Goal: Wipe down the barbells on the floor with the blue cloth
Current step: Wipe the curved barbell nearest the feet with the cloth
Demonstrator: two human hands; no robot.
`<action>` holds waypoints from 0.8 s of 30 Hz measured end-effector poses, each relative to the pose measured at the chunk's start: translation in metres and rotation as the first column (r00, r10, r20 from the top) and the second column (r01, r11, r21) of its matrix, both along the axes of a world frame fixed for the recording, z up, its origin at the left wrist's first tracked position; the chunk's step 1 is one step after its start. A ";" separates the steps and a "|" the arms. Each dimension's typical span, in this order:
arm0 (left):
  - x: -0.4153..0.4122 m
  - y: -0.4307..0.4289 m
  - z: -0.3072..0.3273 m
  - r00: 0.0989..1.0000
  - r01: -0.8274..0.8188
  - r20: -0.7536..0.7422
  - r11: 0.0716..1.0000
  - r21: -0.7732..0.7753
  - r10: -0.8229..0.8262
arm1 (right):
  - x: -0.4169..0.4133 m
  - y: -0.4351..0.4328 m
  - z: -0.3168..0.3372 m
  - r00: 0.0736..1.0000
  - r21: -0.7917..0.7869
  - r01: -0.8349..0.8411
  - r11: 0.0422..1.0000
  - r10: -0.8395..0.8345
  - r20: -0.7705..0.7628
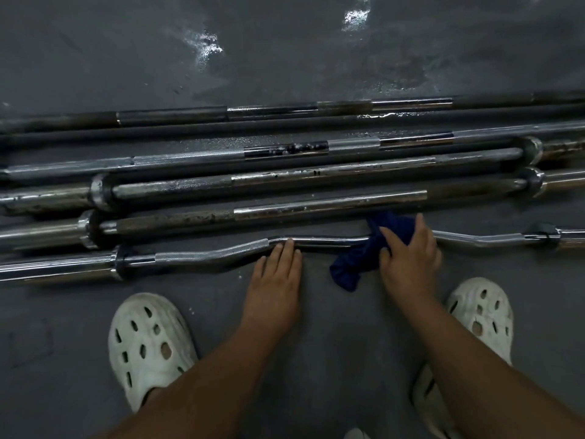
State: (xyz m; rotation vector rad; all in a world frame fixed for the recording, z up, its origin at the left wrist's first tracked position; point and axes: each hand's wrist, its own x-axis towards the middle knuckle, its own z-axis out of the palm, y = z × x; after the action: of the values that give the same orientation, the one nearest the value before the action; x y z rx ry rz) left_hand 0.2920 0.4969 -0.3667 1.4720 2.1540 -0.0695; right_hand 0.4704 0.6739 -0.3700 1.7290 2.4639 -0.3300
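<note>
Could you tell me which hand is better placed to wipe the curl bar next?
Right. The right hand presses the blue cloth onto the curl bar; the left hand is bare, its fingertips only resting on the bar beside the cloth.

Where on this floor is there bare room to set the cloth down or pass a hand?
Bare floor lies between the left shoe and right shoe, this side of the curved bar. More lies beyond the farthest bar, partly wet. Straight bars lie packed together.
</note>
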 end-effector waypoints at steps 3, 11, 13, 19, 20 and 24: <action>0.000 0.000 0.000 1.000 0.001 -0.007 1.000 -0.012 -0.001 | -0.025 -0.017 -0.003 0.986 -0.118 0.157 0.981 -0.163 -0.036; -0.001 0.003 0.005 1.000 -0.017 -0.016 1.000 0.016 0.017 | -0.051 -0.025 -0.002 0.950 -0.063 -0.298 0.953 0.290 -0.114; -0.004 0.003 0.004 1.000 -0.027 -0.016 1.000 0.007 0.027 | -0.054 -0.039 0.000 0.987 -0.080 -0.095 0.992 0.083 -0.140; 0.007 0.018 0.007 0.999 -0.040 0.028 0.998 0.047 0.039 | -0.059 -0.029 -0.007 0.905 -0.080 -0.398 0.914 0.377 -0.198; 0.008 0.020 0.007 0.999 -0.033 0.027 0.999 0.037 0.032 | -0.045 -0.015 -0.008 0.960 -0.099 -0.211 0.972 0.188 -0.206; 0.012 0.023 0.008 1.000 -0.029 0.008 0.999 0.022 0.029 | -0.043 -0.027 -0.012 0.980 -0.061 -0.025 0.998 0.012 -0.198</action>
State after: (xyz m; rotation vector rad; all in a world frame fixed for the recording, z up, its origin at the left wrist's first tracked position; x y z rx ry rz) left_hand 0.3041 0.5204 -0.3590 1.4501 2.1762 -0.0300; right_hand 0.4276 0.6474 -0.3817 1.7235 2.5701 -0.5979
